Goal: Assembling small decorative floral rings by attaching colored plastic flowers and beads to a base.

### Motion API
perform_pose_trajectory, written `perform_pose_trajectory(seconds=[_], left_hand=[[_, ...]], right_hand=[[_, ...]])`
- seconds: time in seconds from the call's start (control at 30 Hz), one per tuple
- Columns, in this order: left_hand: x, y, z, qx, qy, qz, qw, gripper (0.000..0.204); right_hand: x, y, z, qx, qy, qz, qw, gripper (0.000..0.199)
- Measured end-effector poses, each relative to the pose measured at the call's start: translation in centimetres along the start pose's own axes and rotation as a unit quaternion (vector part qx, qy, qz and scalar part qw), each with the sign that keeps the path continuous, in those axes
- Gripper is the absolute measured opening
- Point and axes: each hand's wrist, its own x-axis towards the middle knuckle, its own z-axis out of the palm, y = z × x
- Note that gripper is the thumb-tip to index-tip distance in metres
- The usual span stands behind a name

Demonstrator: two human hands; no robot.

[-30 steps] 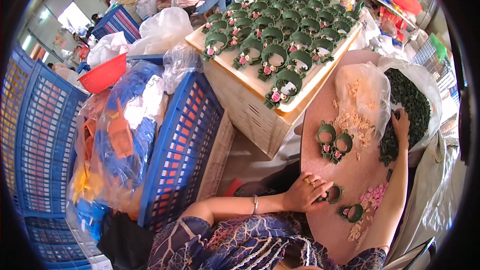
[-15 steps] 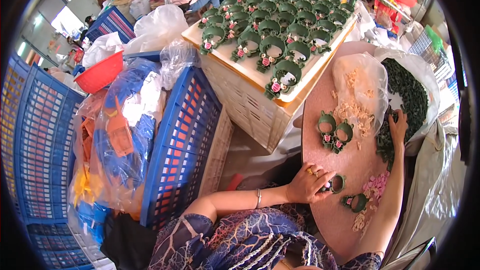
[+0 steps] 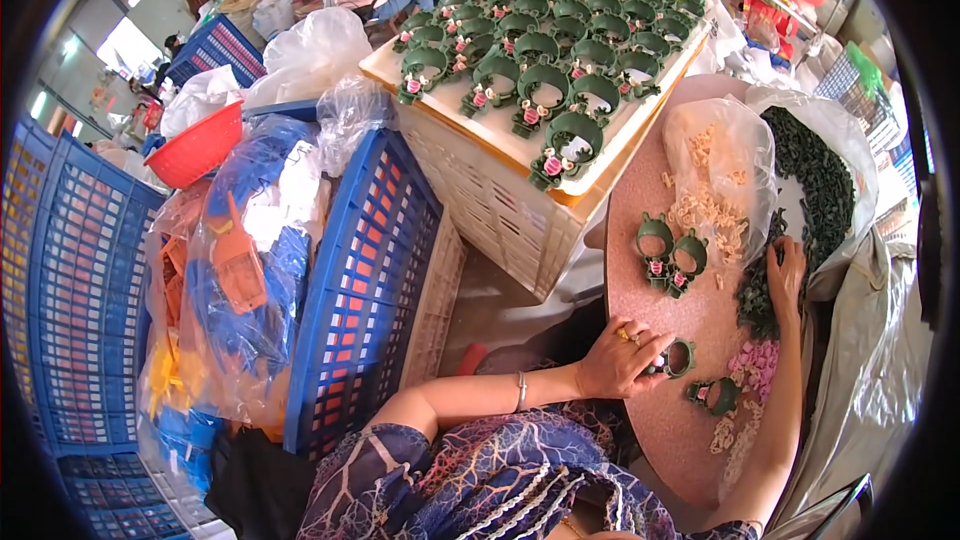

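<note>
My left hand [image 3: 628,358] is closed on a green ring-shaped piece [image 3: 680,358] with a round opening, held low over the pink table [image 3: 640,410]. At the edge of a heap of small dark green parts [image 3: 825,180], my right hand [image 3: 787,275] has its fingers curled together; what they pinch is too small to make out. Another green ring piece [image 3: 712,396] lies between my hands, next to small pink flowers [image 3: 755,365] and cream-coloured bits [image 3: 735,435]. Two decorated green rings [image 3: 670,255] with pink roses sit farther up the table.
A clear bag of cream pieces [image 3: 710,190] lies beside the dark green heap. Many finished-looking rings cover a white board [image 3: 475,135] on a white crate [image 3: 490,210]. A blue crate [image 3: 365,290] with bagged parts stands left. People sit in the background.
My right hand has drawn back slightly toward me along the dark green heap, its fingers pulling some parts nearer. The left hand keeps hold of the ring piece, nearly still.
</note>
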Motion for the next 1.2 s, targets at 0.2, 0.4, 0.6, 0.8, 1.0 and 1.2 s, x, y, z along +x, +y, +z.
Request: perform_pose_trajectory(seconds=[0.2, 0.4, 0.6, 0.8, 1.0, 1.2], left_hand=[[-0.1, -0.1, 0.0, 0.005, -0.004, 0.003, 1.000, 0.068], [-0.1, -0.2, 0.2, 0.006, -0.011, 0.007, 1.000, 0.068], [-0.2, -0.2, -0.1, 0.013, -0.012, 0.005, 1.000, 0.069], [-0.1, -0.1, 0.1, 0.025, -0.008, 0.010, 1.000, 0.072], [-0.3, -0.2, 0.2, 0.014, -0.012, 0.013, 1.000, 0.073], [-0.2, 0.0, 0.0, 0.009, -0.016, 0.004, 1.000, 0.070]], right_hand=[[-2.1, -2.9, -1.8, 0.052, -0.029, -0.003, 0.998, 0.019], [-3.9, -3.0, -4.1, 0.113, -0.095, 0.025, 0.989, 0.026], [-6.8, -8.7, -7.1, -0.054, -0.021, -0.033, 0.998, 0.033], [-10.7, -9.6, -7.4, -0.008, -0.053, 0.052, 0.997, 0.035], [-12.3, -8.2, -4.9, 0.041, -0.030, 0.074, 0.996, 0.039], [-12.2, -9.2, -4.7, 0.003, 0.003, 0.087, 0.996, 0.029]])
